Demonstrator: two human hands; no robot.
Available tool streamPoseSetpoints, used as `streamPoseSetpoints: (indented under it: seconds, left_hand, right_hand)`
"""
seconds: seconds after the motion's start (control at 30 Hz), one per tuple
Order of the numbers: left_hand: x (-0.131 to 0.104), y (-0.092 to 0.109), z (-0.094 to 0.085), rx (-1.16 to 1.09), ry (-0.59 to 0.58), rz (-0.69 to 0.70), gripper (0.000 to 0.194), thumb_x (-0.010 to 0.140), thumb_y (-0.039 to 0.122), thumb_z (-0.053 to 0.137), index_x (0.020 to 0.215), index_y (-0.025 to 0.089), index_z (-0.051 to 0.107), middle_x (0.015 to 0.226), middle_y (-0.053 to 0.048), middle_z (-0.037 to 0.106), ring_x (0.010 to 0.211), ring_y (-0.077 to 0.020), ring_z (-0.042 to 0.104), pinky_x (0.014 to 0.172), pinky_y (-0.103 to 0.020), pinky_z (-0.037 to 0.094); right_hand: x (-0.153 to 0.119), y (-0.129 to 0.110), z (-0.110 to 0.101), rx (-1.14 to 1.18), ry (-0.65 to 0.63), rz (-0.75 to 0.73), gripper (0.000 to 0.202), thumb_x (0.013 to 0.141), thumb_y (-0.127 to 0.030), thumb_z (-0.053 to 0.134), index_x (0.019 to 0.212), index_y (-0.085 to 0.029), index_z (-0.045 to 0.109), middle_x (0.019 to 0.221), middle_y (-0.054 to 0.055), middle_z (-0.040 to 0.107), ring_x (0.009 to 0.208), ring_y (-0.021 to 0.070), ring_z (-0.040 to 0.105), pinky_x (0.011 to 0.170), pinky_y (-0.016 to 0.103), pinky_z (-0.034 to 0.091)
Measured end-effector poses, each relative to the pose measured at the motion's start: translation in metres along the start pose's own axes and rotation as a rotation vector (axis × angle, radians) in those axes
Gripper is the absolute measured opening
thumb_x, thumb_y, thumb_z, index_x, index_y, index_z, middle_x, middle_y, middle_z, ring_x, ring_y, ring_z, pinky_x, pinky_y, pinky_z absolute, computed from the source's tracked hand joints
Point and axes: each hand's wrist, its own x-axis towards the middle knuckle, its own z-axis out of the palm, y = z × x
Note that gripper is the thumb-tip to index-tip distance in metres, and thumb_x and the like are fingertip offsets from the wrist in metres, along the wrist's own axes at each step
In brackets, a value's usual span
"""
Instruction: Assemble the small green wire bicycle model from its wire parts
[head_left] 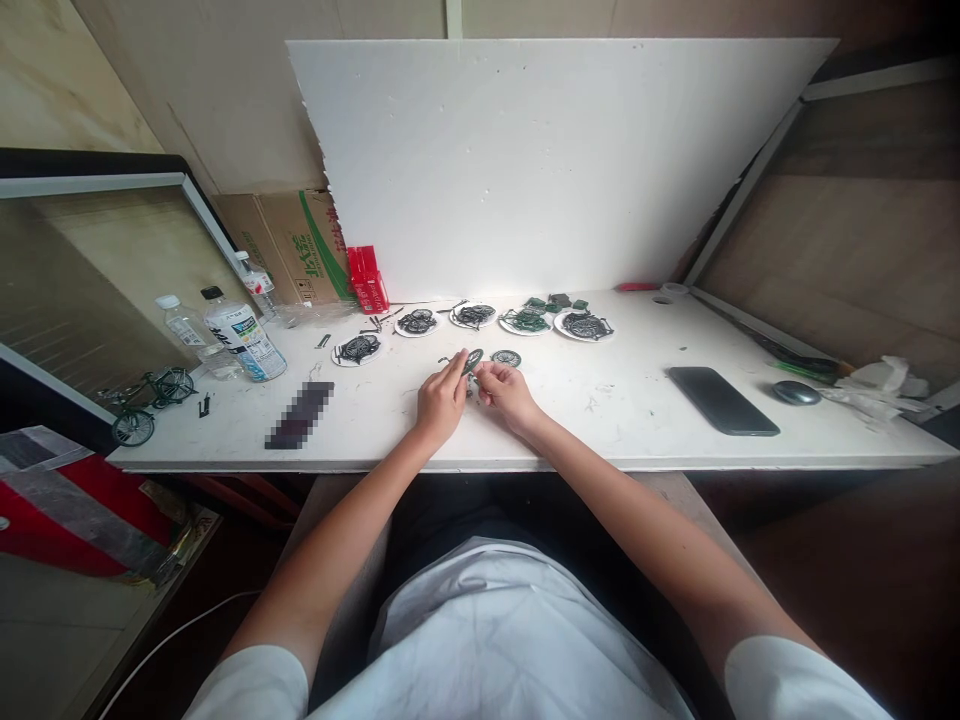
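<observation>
Near the front middle of the white table, my left hand (pixel 441 405) has its fingers closed on a small dark green spoked wheel (pixel 472 361) of a model bicycle. Close beside it, my right hand (pixel 506 392) is closed in a pinch at the wheel's edge. Whatever small part sits between its fingertips is too small to name. A second spoked wheel (pixel 507 357) shows just beyond my right knuckles; I cannot tell whether it is joined to the first. Small dark bits lie partly hidden between my hands.
Plates of dark model parts (pixel 358 349) and green parts (pixel 526 320) line the back. At left stand a finished model bicycle (pixel 154 400), bottles (pixel 246 340) and a red box (pixel 367 280). A phone (pixel 721 400) and a mouse (pixel 796 392) lie at right. A white board (pixel 555 170) rises behind.
</observation>
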Motion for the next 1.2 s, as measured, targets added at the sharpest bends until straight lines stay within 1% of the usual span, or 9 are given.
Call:
streamPoseSetpoints:
  seconds: [0.07, 0.2, 0.3, 0.53, 0.77, 0.93, 1.0, 1.1, 1.2]
  left_hand:
    - [0.000, 0.001, 0.000, 0.002, 0.006, -0.006, 0.050, 0.112, 0.027, 0.044, 0.160, 0.019, 0.053, 0.151, -0.016, 0.067, 0.136, -0.0283, 0.069, 0.115, -0.046, 0.059]
    - [0.001, 0.002, 0.000, 0.001, 0.028, 0.003, 0.048, 0.113, 0.030, 0.043, 0.158, 0.018, 0.056, 0.148, -0.016, 0.069, 0.132, -0.0279, 0.072, 0.112, -0.044, 0.060]
    - [0.001, 0.003, 0.000, 0.003, 0.036, 0.008, 0.048, 0.113, 0.031, 0.044, 0.158, 0.018, 0.056, 0.147, -0.016, 0.070, 0.131, -0.0278, 0.073, 0.112, -0.044, 0.060]
    - [0.002, 0.005, -0.001, 0.012, 0.030, -0.008, 0.047, 0.113, 0.031, 0.044, 0.157, 0.018, 0.057, 0.146, -0.016, 0.071, 0.130, -0.0270, 0.073, 0.112, -0.043, 0.060]
    - [0.003, 0.010, -0.004, -0.003, 0.013, -0.033, 0.049, 0.113, 0.033, 0.044, 0.158, 0.019, 0.056, 0.144, -0.016, 0.072, 0.127, -0.0271, 0.075, 0.112, -0.044, 0.060]
    - [0.002, 0.010, -0.004, 0.003, 0.019, -0.034, 0.049, 0.113, 0.034, 0.044, 0.157, 0.017, 0.057, 0.142, -0.017, 0.073, 0.125, -0.0273, 0.076, 0.111, -0.043, 0.060]
    - [0.002, 0.010, -0.003, 0.012, 0.023, -0.032, 0.049, 0.113, 0.034, 0.045, 0.157, 0.018, 0.057, 0.141, -0.016, 0.074, 0.124, -0.0267, 0.076, 0.111, -0.042, 0.060]
    - [0.002, 0.009, -0.003, 0.021, 0.033, -0.019, 0.048, 0.113, 0.033, 0.046, 0.156, 0.017, 0.058, 0.140, -0.016, 0.075, 0.123, -0.0260, 0.076, 0.110, -0.041, 0.061]
    - [0.002, 0.009, -0.003, 0.016, 0.037, -0.017, 0.047, 0.113, 0.032, 0.046, 0.155, 0.016, 0.059, 0.140, -0.016, 0.074, 0.123, -0.0265, 0.077, 0.109, -0.042, 0.061]
  right_hand:
    - [-0.001, 0.001, 0.001, -0.066, 0.050, -0.044, 0.053, 0.082, -0.072, 0.080, 0.091, -0.021, 0.068, 0.062, -0.003, 0.054, 0.051, 0.0126, 0.044, 0.052, 0.028, 0.033]
    - [-0.006, 0.003, 0.004, -0.352, 0.200, -0.255, 0.043, 0.093, -0.064, 0.070, 0.096, -0.021, 0.071, 0.067, 0.000, 0.058, 0.058, 0.0160, 0.051, 0.058, 0.031, 0.041]
    - [-0.008, 0.004, 0.004, -0.470, 0.234, -0.338, 0.037, 0.097, -0.057, 0.067, 0.098, -0.020, 0.072, 0.068, 0.000, 0.059, 0.062, 0.0164, 0.052, 0.062, 0.031, 0.042]
    - [-0.008, 0.002, 0.005, -0.369, 0.188, -0.266, 0.037, 0.097, -0.057, 0.067, 0.097, -0.020, 0.071, 0.068, 0.000, 0.059, 0.058, 0.0161, 0.052, 0.058, 0.031, 0.041]
    - [-0.010, 0.002, 0.005, -0.408, 0.241, -0.318, 0.033, 0.097, -0.054, 0.069, 0.100, -0.021, 0.075, 0.067, -0.001, 0.057, 0.062, 0.0167, 0.049, 0.062, 0.031, 0.041]
    - [-0.013, 0.002, 0.005, -0.495, 0.235, -0.388, 0.029, 0.102, -0.049, 0.065, 0.101, -0.022, 0.074, 0.070, 0.001, 0.061, 0.065, 0.0173, 0.053, 0.065, 0.032, 0.042]
    - [-0.013, 0.002, 0.006, -0.490, 0.231, -0.393, 0.028, 0.102, -0.048, 0.065, 0.102, -0.022, 0.073, 0.072, 0.001, 0.062, 0.065, 0.0172, 0.054, 0.065, 0.032, 0.042]
    - [-0.012, 0.002, 0.006, -0.402, 0.219, -0.338, 0.032, 0.100, -0.053, 0.067, 0.101, -0.021, 0.071, 0.070, 0.000, 0.060, 0.062, 0.0163, 0.053, 0.062, 0.031, 0.042]
    - [-0.009, 0.000, 0.006, -0.287, 0.176, -0.242, 0.042, 0.094, -0.063, 0.071, 0.097, -0.021, 0.069, 0.066, -0.001, 0.058, 0.056, 0.0153, 0.052, 0.057, 0.031, 0.042]
